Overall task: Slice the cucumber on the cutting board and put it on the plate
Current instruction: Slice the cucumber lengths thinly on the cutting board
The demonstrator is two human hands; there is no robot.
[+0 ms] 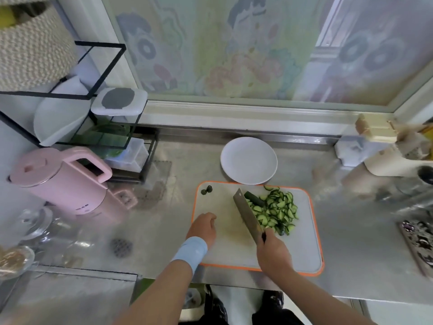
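the right hand (273, 250) grips the cleaver (247, 214) by its handle. the blade runs away from the person, against the left side of the cucumber slices (276, 209) heaped on the right of the cutting board (220, 198). the left hand (203, 227) rests at the board's left edge, loosely curled, holding nothing. the white plate (248, 160) sits just beyond the board's far edge, with nothing on it yet.
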